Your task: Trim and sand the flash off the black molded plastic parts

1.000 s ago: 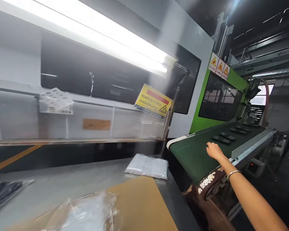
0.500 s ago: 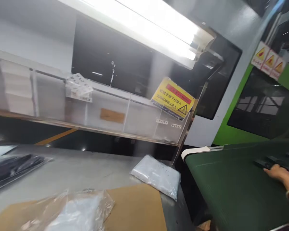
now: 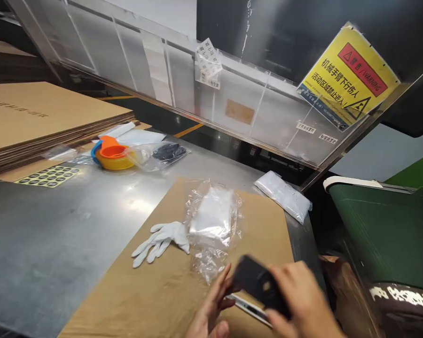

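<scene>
A black moulded-looking part [image 3: 257,281], blurred by motion and with a round opening in it, is gripped in my right hand [image 3: 299,295] above the cardboard sheet [image 3: 155,295]. Close to its left end is my left hand [image 3: 213,305], fingers apart and pointing up; I cannot tell whether they touch the part. Beneath the part, a slim white-and-dark tool [image 3: 250,307] lies partly hidden between my hands. Farther up the sheet are a crumpled stack of clear plastic bags [image 3: 213,216] and a white glove [image 3: 164,241] lying flat.
Green conveyor belt [image 3: 377,230] at right. A wrapped white packet [image 3: 284,195] sits at the metal table's [image 3: 74,239] right edge. Left: stacked cardboard [image 3: 56,108], orange, yellow and blue bowls [image 3: 114,157], round stickers [image 3: 49,176]. A clear partition [image 3: 183,80] runs behind.
The view has swung left and down from the conveyor to the table. My right hand, earlier at the black parts on the belt, now holds one over the cardboard. My left hand has come into view.
</scene>
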A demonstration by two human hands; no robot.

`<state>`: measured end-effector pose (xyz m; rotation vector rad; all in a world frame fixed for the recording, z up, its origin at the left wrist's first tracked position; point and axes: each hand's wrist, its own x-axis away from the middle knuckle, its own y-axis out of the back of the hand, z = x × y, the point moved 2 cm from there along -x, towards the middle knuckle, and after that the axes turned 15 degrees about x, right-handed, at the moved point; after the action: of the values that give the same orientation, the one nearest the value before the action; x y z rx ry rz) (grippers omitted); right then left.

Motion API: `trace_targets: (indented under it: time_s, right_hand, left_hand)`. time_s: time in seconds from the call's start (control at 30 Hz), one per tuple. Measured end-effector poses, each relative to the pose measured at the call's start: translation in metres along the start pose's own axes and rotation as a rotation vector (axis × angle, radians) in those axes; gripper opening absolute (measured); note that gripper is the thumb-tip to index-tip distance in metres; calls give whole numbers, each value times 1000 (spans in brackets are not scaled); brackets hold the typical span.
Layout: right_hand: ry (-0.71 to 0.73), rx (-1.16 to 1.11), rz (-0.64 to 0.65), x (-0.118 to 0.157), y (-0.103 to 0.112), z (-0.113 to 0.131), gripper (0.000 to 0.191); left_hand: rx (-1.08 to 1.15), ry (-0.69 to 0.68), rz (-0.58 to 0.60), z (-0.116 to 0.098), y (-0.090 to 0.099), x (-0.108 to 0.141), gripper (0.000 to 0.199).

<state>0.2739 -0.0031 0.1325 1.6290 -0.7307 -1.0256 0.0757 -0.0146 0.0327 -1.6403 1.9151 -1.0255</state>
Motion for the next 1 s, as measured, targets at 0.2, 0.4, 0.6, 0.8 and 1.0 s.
trace_targets:
  time_s: [0.2,0.4,0.6,0.8,1.0]
  right_hand:
    - [-328,-119,-32,7,-87,52,32]
    - [-393,-162,7,8,-107,24,25]
    - [144,-524,-120,-14,-25,133,49]
    - [248,-483,-86,-21,-4,172,48]
    - [190,-602,-160,-13,-8,175,50]
  left_hand:
    - [41,-33,-393,-26,20,25,52]
    - [-268,-103,-28,-61,53,44,40]
    - [-605,-135,177,-73,51,52,23]
    - [-719,-150,277,-81,49,70,8]
    - [-523,-61,288,-80,50,78,19]
